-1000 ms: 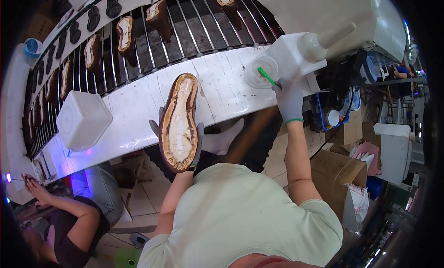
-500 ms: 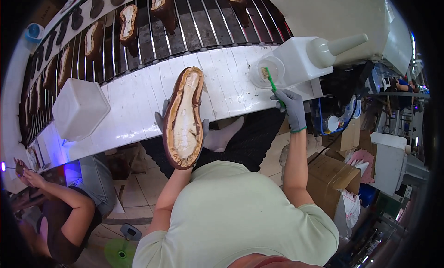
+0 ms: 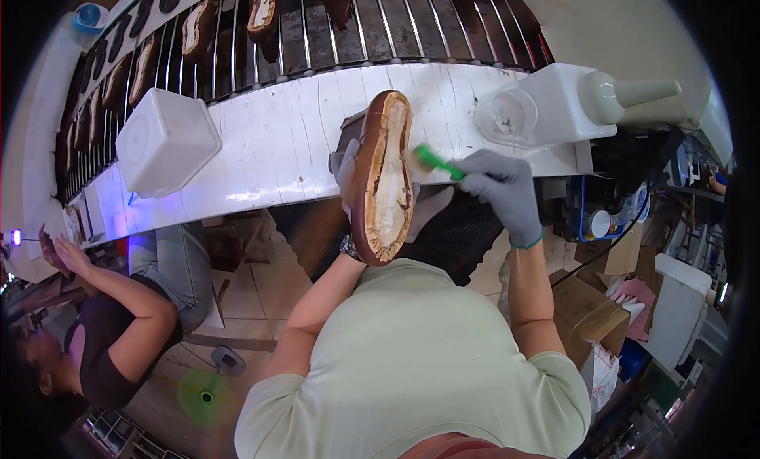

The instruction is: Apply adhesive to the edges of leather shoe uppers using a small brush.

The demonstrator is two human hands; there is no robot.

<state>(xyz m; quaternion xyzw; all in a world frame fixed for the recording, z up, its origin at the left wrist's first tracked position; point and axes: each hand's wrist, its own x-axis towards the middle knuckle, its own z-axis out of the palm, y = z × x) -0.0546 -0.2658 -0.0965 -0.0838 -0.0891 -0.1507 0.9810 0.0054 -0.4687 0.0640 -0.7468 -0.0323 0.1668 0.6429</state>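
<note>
shoe sole [image 3: 382, 178] — brown rim, pale glossy inside, held upright

A white square tub [image 3: 166, 142] sits upturned on the white worktop [image 3: 269, 158] — brown soles [image 3: 198, 28] ride the wire rack [image 3: 380, 24] behind, and another person [image 3: 103, 332] sits lower left.

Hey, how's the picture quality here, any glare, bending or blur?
Head view: fisheye bends the white bench and rack bars toward a dark rim; a green flare spot sits lower left; violet glare tints the bench's left end; the sole and green brush are sharp.
</note>
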